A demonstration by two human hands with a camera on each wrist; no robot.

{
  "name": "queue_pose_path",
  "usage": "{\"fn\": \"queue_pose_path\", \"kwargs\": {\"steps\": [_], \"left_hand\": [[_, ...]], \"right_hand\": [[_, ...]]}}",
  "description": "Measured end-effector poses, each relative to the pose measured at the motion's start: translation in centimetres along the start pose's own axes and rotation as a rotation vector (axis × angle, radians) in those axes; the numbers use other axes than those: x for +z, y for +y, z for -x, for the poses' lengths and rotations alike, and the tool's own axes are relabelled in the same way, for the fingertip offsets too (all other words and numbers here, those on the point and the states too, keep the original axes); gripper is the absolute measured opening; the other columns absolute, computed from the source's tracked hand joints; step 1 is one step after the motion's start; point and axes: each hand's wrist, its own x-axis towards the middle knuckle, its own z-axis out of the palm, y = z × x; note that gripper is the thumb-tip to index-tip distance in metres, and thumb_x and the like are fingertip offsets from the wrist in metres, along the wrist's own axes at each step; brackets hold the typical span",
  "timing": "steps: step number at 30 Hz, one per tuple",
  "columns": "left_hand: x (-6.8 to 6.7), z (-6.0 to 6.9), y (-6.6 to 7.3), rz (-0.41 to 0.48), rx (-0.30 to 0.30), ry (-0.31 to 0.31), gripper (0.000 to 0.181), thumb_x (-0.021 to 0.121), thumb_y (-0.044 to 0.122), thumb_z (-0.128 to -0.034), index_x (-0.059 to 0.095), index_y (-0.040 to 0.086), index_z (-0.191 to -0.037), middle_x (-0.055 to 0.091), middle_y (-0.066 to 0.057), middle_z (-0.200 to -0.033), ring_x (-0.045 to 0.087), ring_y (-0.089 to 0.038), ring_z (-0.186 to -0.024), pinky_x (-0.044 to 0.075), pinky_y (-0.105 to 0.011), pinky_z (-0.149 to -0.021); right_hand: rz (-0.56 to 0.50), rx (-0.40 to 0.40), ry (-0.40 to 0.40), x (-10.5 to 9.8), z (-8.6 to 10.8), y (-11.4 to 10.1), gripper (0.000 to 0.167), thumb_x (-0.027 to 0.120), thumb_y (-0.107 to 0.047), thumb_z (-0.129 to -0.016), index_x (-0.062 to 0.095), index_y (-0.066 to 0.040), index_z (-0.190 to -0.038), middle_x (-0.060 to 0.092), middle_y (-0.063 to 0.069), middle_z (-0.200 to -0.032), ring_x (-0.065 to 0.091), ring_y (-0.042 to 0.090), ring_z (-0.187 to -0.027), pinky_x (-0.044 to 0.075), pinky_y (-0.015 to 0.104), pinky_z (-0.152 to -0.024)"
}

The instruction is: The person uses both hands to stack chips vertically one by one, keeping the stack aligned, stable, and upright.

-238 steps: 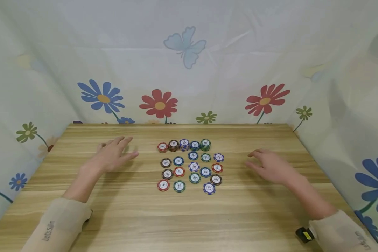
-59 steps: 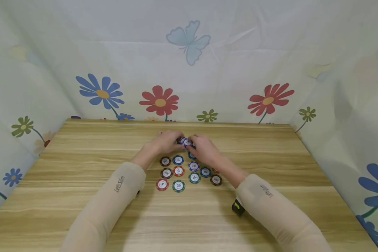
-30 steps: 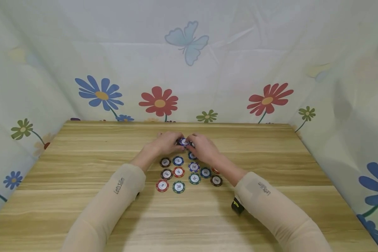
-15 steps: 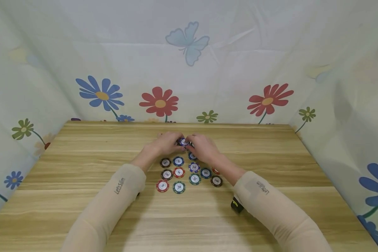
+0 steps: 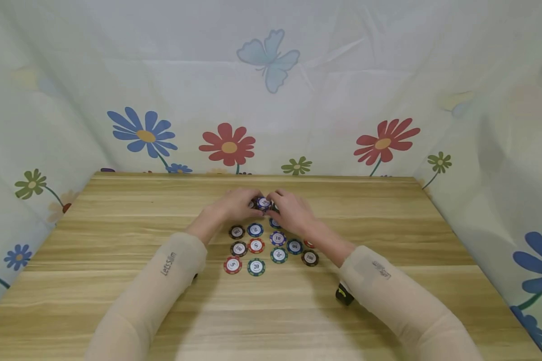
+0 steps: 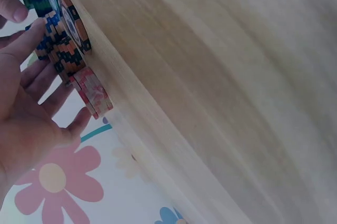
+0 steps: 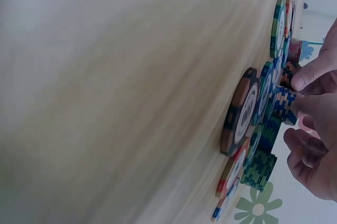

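Observation:
Both hands meet at a stack of blue-and-white chips marked 10 [image 5: 264, 202] in the back row. My left hand [image 5: 236, 204] grips it from the left; in the left wrist view its fingers [image 6: 31, 37] spread along the blue and black stacks, the smallest near the red stack [image 6: 92, 92]. My right hand [image 5: 293, 211] pinches the same stack from the right. The right wrist view has its fingertip against the blue stack [image 7: 286, 105], other fingers curled, and green stacks [image 7: 259, 170] beside it. In the head view the hands hide most of the back row.
Single chips lie flat in front of the hands, among them a red 5 [image 5: 232, 264], a green 20 [image 5: 256, 266] and a black 100 [image 5: 309, 257]. The wooden table [image 5: 271, 321] ends at a flowered cloth backdrop [image 5: 185, 95].
From wide apart, both hands have come together at the blue stack. The blue 10 chip at the front right has left its place. Over the last second the hands have barely moved.

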Motion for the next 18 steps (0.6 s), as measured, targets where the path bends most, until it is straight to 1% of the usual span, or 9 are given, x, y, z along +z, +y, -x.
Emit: {"fn": "queue_pose_path", "kwargs": {"steps": [2, 6, 10, 12, 15, 18], "left_hand": [[-0.1, 0.1, -0.1, 0.005, 0.003, -0.007, 0.040, 0.075, 0.031, -0.0967, 0.063, 0.012, -0.130, 0.066, -0.004, -0.121, 0.060, -0.021, -0.110, 0.045, -0.043, -0.103], [-0.2, 0.3, -0.4, 0.039, 0.007, -0.017, 0.048, 0.076, 0.024, -0.0957, 0.059, 0.008, -0.137, 0.064, -0.009, -0.128, 0.060, -0.024, -0.117, 0.045, -0.043, -0.105], [-0.4, 0.6, -0.8, 0.072, 0.006, -0.031, 0.058, 0.076, 0.022, -0.0951, 0.053, 0.006, -0.145, 0.060, -0.012, -0.136, 0.056, -0.028, -0.126, 0.042, -0.045, -0.109], [-0.5, 0.8, -1.1, 0.083, -0.005, -0.038, 0.061, 0.076, 0.021, -0.0951, 0.050, 0.006, -0.148, 0.056, -0.013, -0.143, 0.051, -0.029, -0.132, 0.039, -0.046, -0.112], [-0.6, 1.1, -1.5, 0.096, -0.022, -0.043, 0.064, 0.076, 0.020, -0.0953, 0.047, 0.007, -0.151, 0.051, -0.014, -0.149, 0.046, -0.031, -0.138, 0.036, -0.048, -0.114], [-0.6, 1.3, -1.9, 0.098, -0.028, -0.040, 0.062, 0.076, 0.019, -0.0952, 0.048, 0.006, -0.149, 0.051, -0.014, -0.149, 0.046, -0.032, -0.138, 0.036, -0.048, -0.113]], "right_hand": [[-0.005, -0.004, -0.005, -0.3, 0.2, 0.0, 0.031, 0.075, -0.022, -0.097, 0.067, -0.005, -0.122, 0.067, 0.010, -0.108, 0.066, 0.023, -0.085, 0.055, 0.037, -0.069], [-0.031, 0.014, -0.037, -0.8, 0.8, 0.1, 0.026, 0.074, -0.022, -0.097, 0.068, -0.005, -0.117, 0.068, 0.006, -0.097, 0.063, 0.018, -0.079, 0.052, 0.033, -0.066], [-0.049, 0.024, -0.063, -1.1, 1.4, 0.3, 0.016, 0.074, -0.022, -0.096, 0.070, -0.008, -0.102, 0.065, -0.001, -0.082, 0.059, 0.012, -0.070, 0.048, 0.029, -0.059], [-0.043, 0.024, -0.078, -1.3, 1.7, 0.4, 0.013, 0.075, -0.022, -0.096, 0.069, -0.010, -0.095, 0.063, -0.003, -0.077, 0.056, 0.011, -0.066, 0.046, 0.028, -0.057], [-0.032, 0.021, -0.107, -1.8, 2.2, 0.5, 0.013, 0.074, -0.021, -0.096, 0.068, -0.013, -0.089, 0.060, -0.005, -0.072, 0.054, 0.011, -0.063, 0.044, 0.028, -0.056], [-0.021, 0.016, -0.143, -2.3, 2.8, 0.6, 0.013, 0.073, -0.022, -0.096, 0.068, -0.013, -0.088, 0.060, -0.006, -0.072, 0.054, 0.010, -0.063, 0.045, 0.028, -0.057]]}}
